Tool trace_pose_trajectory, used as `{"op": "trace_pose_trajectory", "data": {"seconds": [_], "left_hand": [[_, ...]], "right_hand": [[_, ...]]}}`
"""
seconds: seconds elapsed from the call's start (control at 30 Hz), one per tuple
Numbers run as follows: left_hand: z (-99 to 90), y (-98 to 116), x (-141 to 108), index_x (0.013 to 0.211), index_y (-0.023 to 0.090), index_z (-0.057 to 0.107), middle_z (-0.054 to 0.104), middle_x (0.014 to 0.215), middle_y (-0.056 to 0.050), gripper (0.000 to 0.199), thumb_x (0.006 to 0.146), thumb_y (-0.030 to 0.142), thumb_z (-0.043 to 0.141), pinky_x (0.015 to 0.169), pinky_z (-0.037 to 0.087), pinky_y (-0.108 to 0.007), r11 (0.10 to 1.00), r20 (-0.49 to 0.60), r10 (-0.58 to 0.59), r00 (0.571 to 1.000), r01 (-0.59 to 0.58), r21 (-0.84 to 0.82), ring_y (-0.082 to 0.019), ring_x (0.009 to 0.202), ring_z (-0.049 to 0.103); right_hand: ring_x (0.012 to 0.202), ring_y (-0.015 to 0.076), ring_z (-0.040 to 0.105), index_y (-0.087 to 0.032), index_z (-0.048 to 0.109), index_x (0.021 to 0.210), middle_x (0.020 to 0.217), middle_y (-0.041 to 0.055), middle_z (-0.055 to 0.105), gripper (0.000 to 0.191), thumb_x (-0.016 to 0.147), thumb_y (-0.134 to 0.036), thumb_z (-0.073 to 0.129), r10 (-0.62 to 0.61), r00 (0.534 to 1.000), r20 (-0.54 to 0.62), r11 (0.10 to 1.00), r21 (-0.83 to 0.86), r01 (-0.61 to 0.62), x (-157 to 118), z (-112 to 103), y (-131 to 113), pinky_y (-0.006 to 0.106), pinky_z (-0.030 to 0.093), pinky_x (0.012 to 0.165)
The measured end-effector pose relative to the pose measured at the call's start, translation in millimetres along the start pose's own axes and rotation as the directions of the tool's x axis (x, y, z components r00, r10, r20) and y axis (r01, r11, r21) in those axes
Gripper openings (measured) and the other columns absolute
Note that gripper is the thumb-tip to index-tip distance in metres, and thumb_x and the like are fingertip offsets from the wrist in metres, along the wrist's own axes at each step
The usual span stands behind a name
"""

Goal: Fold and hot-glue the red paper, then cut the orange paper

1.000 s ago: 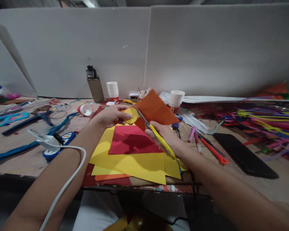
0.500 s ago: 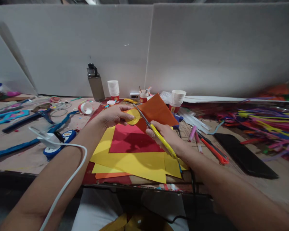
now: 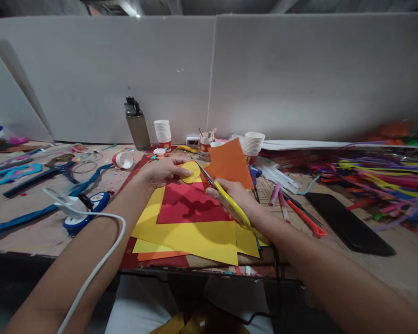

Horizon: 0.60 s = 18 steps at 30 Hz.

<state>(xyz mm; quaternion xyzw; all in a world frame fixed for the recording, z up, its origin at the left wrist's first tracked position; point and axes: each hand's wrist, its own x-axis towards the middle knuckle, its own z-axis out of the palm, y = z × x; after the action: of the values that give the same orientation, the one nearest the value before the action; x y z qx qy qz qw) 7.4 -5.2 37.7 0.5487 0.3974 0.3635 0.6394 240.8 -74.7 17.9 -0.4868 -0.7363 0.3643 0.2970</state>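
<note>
My left hand [image 3: 166,172] pinches a round yellow paper disc [image 3: 191,172] between thumb and fingers, above the stacked sheets. My right hand [image 3: 230,195] is wrapped round the yellow handles of a pair of scissors [image 3: 232,201], whose blades point up and left beside the disc. An orange sheet [image 3: 231,162] stands tilted just behind the scissors, near my right fingers; what holds it is partly hidden. Below both hands lies a red sheet [image 3: 191,206] on top of several yellow sheets [image 3: 195,237].
At the back are a bottle [image 3: 138,130], stacked paper cups [image 3: 162,133] and more cups [image 3: 253,144]. A power strip [image 3: 87,213] with a white cable lies left. On the right are a black phone [image 3: 348,223], an orange cutter [image 3: 306,218] and colourful pipe cleaners [image 3: 390,185].
The orange sheet has swung more upright and shifted left, apart from the disc. Both hands and the scissors appear slightly lower as the view has tilted up a little.
</note>
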Motion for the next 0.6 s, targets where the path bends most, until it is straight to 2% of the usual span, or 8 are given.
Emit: {"op": "trace_pose_trajectory", "data": {"seconds": [0.1, 0.23, 0.27, 0.3, 0.4, 0.53, 0.6], "left_hand": [[5.3, -0.7, -1.0, 0.089, 0.014, 0.07, 0.069, 0.078, -0.003, 0.032, 0.058, 0.012, 0.079, 0.045, 0.048, -0.017, 0.999, 0.024, 0.05, 0.998, -0.05, 0.019, -0.01, 0.058, 0.062], [25.3, -0.4, -6.5, 0.088, 0.013, 0.07, 0.069, 0.076, -0.004, 0.028, 0.061, 0.015, 0.078, 0.052, 0.05, -0.02, 0.967, 0.047, 0.152, 0.987, -0.158, 0.197, -0.011, 0.06, 0.062], [31.3, -0.3, -8.1, 0.085, 0.013, 0.07, 0.069, 0.076, -0.004, 0.022, 0.064, 0.017, 0.077, 0.055, 0.05, -0.021, 0.945, 0.097, 0.171, 0.981, -0.191, 0.264, -0.011, 0.061, 0.062], [37.0, -0.3, -9.5, 0.08, 0.013, 0.07, 0.068, 0.072, -0.003, 0.015, 0.066, 0.017, 0.075, 0.055, 0.049, -0.02, 0.924, 0.132, 0.183, 0.974, -0.217, 0.315, -0.01, 0.059, 0.061], [49.0, -1.8, -11.9, 0.078, 0.014, 0.068, 0.065, 0.067, -0.001, 0.009, 0.07, 0.016, 0.071, 0.055, 0.047, -0.019, 0.873, 0.142, 0.193, 0.971, -0.236, 0.427, -0.009, 0.057, 0.059], [52.4, -5.9, -11.4, 0.082, 0.016, 0.066, 0.064, 0.072, -0.001, 0.014, 0.069, 0.017, 0.071, 0.053, 0.047, -0.021, 0.824, 0.145, 0.214, 0.966, -0.258, 0.505, -0.011, 0.058, 0.059], [51.5, -7.9, -10.3, 0.084, 0.017, 0.064, 0.065, 0.077, -0.001, 0.021, 0.066, 0.02, 0.074, 0.052, 0.047, -0.022, 0.806, 0.1, 0.236, 0.967, -0.252, 0.535, -0.012, 0.058, 0.06]], "right_hand": [[0.038, 0.0092, 0.041, -0.023, 0.051, 0.085, 0.055, -0.0067, 0.046, 0.034, 0.08, -0.056, 0.059, 0.07, 0.995, -0.068, 0.983, 0.175, -0.057, 2.7, 4.1, 1.8, 0.022, 0.031, 0.035], [0.042, 0.0116, 0.048, -0.023, 0.048, 0.096, 0.058, -0.0074, 0.049, 0.039, 0.074, -0.048, 0.069, 0.023, 0.988, -0.152, 0.921, 0.387, 0.038, 5.6, 2.5, -0.8, 0.025, 0.041, 0.04], [0.046, 0.0125, 0.051, -0.023, 0.047, 0.098, 0.061, -0.0068, 0.051, 0.042, 0.072, -0.046, 0.071, 0.005, 0.986, -0.165, 0.909, 0.411, 0.064, 5.9, 1.2, -1.3, 0.026, 0.043, 0.043], [0.049, 0.0131, 0.053, -0.023, 0.047, 0.099, 0.064, -0.006, 0.052, 0.044, 0.071, -0.045, 0.073, -0.011, 0.983, -0.181, 0.902, 0.422, 0.088, 6.1, -0.1, -1.3, 0.027, 0.045, 0.047], [0.059, 0.0129, 0.054, -0.021, 0.05, 0.101, 0.075, -0.0038, 0.053, 0.046, 0.069, -0.042, 0.075, -0.07, 0.969, -0.237, 0.912, 0.378, 0.158, 5.8, -2.4, 0.3, 0.028, 0.046, 0.055], [0.074, 0.0154, 0.054, -0.02, 0.052, 0.101, 0.084, -0.0006, 0.056, 0.043, 0.069, -0.039, 0.075, -0.128, 0.961, -0.245, 0.938, 0.283, 0.198, 4.2, -1.7, -0.2, 0.029, 0.046, 0.067], [0.08, 0.0171, 0.055, -0.02, 0.052, 0.099, 0.087, 0.0009, 0.058, 0.043, 0.068, -0.038, 0.075, -0.146, 0.964, -0.222, 0.939, 0.276, 0.206, 3.7, -2.0, -2.3, 0.031, 0.046, 0.072]]}}
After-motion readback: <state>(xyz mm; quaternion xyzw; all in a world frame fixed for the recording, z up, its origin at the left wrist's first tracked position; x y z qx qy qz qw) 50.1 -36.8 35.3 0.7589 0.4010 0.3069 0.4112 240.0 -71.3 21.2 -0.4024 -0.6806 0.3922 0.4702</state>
